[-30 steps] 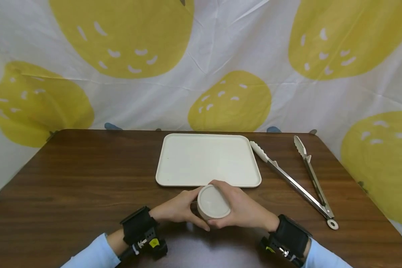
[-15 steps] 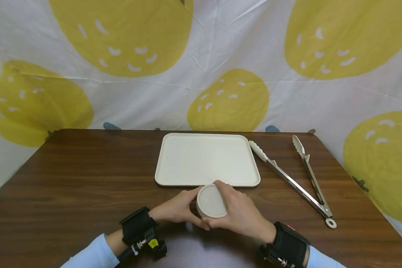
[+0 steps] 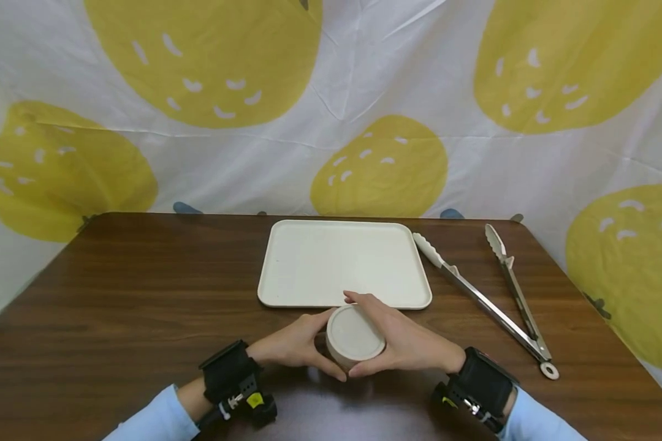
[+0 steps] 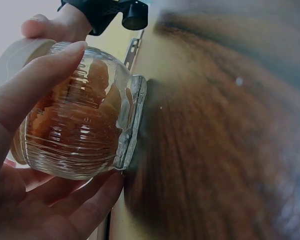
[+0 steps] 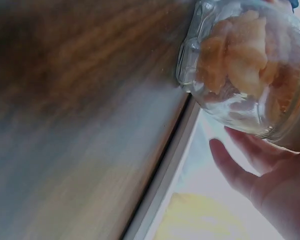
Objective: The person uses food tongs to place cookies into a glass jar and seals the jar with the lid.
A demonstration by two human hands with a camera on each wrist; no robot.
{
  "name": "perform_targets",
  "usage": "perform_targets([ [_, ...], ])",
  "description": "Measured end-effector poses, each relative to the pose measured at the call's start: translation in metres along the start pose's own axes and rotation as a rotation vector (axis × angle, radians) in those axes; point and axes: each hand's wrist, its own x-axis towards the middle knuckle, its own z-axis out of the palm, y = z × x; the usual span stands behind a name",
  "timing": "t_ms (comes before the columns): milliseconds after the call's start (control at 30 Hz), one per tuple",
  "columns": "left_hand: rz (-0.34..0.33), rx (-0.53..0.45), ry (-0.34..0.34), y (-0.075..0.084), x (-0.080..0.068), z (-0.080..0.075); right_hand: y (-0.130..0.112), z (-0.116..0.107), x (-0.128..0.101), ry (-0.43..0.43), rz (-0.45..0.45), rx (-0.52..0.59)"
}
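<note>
A ribbed glass jar [image 4: 85, 120] stands upright on the wooden table, with orange-brown pieces [image 5: 245, 55] visible through its wall. Its off-white round lid [image 3: 355, 332] faces up in the head view. My left hand [image 3: 298, 342] grips the jar's body from the left, its thumb on the near side and the fingers round the far side. From the right, my right hand [image 3: 410, 344] curves round the lid, thumb at the near edge and fingers past the far edge. In the right wrist view, some fingertips [image 5: 222, 152] stand off the glass.
Behind the jar lies a white rectangular tray [image 3: 342, 263]. To its right, long metal tongs [image 3: 491, 306] with pale scalloped tips lie spread apart. A cloth with yellow fruit prints [image 3: 243, 165] hangs along the table's back edge.
My right hand first turned at the lid, its wrist swinging nearer, then swung back with the fingers spread farther past the far edge. My left hand and the jar stayed in place.
</note>
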Motion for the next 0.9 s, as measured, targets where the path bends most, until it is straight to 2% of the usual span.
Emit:
perform_targets([
  [267,0.008,-0.022,0.0,0.0013,-0.0002,0.0004,0.0022,0.002,0.0031,0.024,-0.023,0.03],
  [533,0.007,-0.023,0.018,0.0015,-0.0008,0.0026,0.0,0.0053,0.0021,0.06,0.021,0.056],
  [900,0.007,-0.026,0.019,0.0028,-0.0025,0.0026,-0.0068,0.0092,-0.0007,0.125,0.077,0.014],
])
